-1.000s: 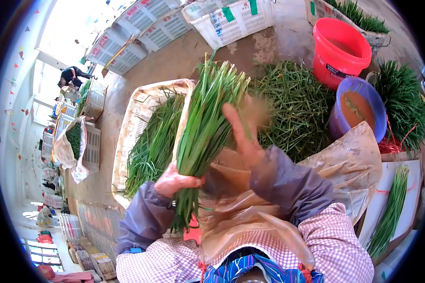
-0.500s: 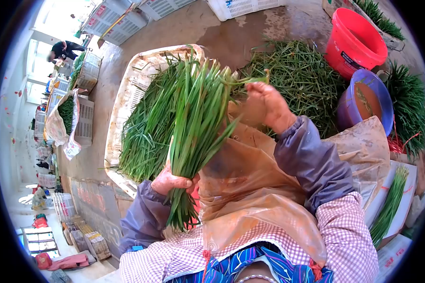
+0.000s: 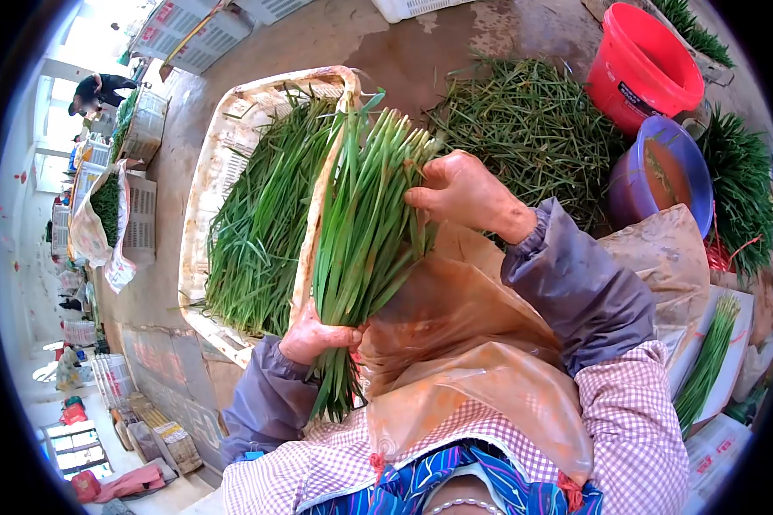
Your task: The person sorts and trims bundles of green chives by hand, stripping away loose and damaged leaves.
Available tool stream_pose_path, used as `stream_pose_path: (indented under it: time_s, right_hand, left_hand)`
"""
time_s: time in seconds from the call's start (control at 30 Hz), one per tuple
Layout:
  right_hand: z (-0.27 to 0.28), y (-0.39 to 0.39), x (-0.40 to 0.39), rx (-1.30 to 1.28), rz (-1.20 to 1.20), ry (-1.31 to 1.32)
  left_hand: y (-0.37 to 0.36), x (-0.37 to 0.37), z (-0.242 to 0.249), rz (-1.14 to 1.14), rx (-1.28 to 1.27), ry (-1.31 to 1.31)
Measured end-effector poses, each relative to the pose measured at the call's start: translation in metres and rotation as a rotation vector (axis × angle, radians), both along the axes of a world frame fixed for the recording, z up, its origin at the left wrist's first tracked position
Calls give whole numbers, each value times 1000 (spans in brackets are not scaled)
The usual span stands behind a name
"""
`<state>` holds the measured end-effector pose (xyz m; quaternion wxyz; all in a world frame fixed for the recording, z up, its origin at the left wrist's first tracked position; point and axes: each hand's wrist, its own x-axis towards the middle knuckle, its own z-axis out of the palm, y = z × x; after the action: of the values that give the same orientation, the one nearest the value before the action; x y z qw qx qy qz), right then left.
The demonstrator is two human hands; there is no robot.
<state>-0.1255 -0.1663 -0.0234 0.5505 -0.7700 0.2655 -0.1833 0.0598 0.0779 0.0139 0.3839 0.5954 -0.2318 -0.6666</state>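
The bunch (image 3: 365, 223) of greens slants across the right edge of the crate (image 3: 222, 163), its pale ends near the crate's far right corner and its leafy tips hanging past the near right corner, over the lap; the left hand (image 3: 322, 333) has its fingers clamped around the bunch toward those tips; the right hand (image 3: 472, 196) is at the bunch's upper right side, fingers curled toward the thumb; whether they pinch a blade, I cannot tell.

More greens (image 3: 262, 240) fill the crate; a loose heap (image 3: 528, 129) lies on the floor (image 3: 386, 64) to its right, with the red bucket (image 3: 614, 81) and the purple tub (image 3: 636, 180) beyond.

The likeliest trouble is the grip: one hand alone circles the bunch low down, so a slackened hold could let the upper blades fan out and slip into the crate or onto the apron (image 3: 472, 343); squeezing too hard could bruise the leaves; a sharp tug by the right hand could drag sound blades out too.
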Motion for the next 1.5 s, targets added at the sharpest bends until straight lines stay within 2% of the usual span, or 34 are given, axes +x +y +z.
stream_pose_path:
  time_s: [0.03,0.13,0.2,0.27,0.3,0.33,0.37,0.4,0.43,0.47,0.53,0.6,0.7,0.73,0.8,0.83,0.87,0.93,0.97,1.0,1.07,1.1,1.17,1.2,1.3,1.4,1.43,1.47,1.5]
  right_hand:
    - [1,1,-3,103,-11,-32]
    - [-28,-21,-16,-367,-188,-90]
    - [-46,-49,-34,-572,-402,173]
    - [-67,-70,-60,-640,-473,383]
    - [-71,-73,-69,-558,-339,429]
    - [-81,-65,-70,-436,-302,117]
    - [-79,-50,-55,-126,-307,-156]
    - [-44,-33,-48,241,-271,-275]
    - [-25,-19,-38,322,-350,-286]
    - [-32,-13,-30,160,-363,-308]
    - [-5,9,-18,145,-226,-186]
    - [-14,17,-7,59,-254,-111]
    - [-15,12,-7,381,-235,-183]
    - [-15,11,-9,385,-224,-201]
    - [-28,2,-15,-197,-336,-134]
    - [-31,-3,-17,-317,-392,-159]
    - [-29,-10,-24,-168,-438,-95]
    - [-39,-40,-35,91,-628,-243]
    - [-58,-59,-47,223,-561,-313]
    - [-65,-59,-47,321,-433,-242]
    - [-32,-19,-29,491,-214,-328]
    - [-47,-18,-27,634,-33,-361]
    - [-67,-9,-18,769,-39,-397]
    - [-46,2,-14,842,-31,-444]
    - [-48,-14,-19,821,103,-323]
    - [-32,-29,-33,687,132,-92]
    - [-40,-34,-39,683,158,-175]
    - [-48,-40,-41,674,56,-260]
    - [-35,-39,-50,857,-214,-768]
  left_hand:
    - [-1,0,2,8,17,14]
    - [8,14,-16,-3,25,184]
    - [8,16,-15,-2,54,260]
    - [5,15,-16,-10,83,307]
    - [6,14,-19,-10,99,317]
    - [8,15,-21,8,104,315]
    - [9,19,-25,-49,82,238]
    - [7,16,-20,-70,101,97]
    - [5,9,-18,-47,20,122]
    - [-1,-1,-2,29,10,88]
    - [-8,-3,1,-87,-46,95]
    - [-6,-5,-4,-81,-76,112]
    - [-9,-7,6,-48,-75,92]
    - [-6,-4,0,-55,-79,137]
    - [-1,7,-16,-78,-97,221]
    - [0,9,-17,-91,-84,227]
    - [0,11,-19,-92,-77,263]
    - [3,15,-27,-91,-60,334]
    - [4,13,-30,-76,-54,355]
    - [6,12,-32,-61,-48,373]
    - [3,12,-34,-69,-44,433]
    - [0,12,-35,-89,-50,475]
    - [-1,11,-39,-99,-47,556]
    - [0,11,-39,-86,-36,557]
    - [2,13,-44,-46,-4,621]
    - [4,16,-55,-57,-20,658]
    - [6,17,-55,-38,-13,618]
    - [9,21,-54,-27,-5,578]
    - [5,21,-58,-64,19,572]
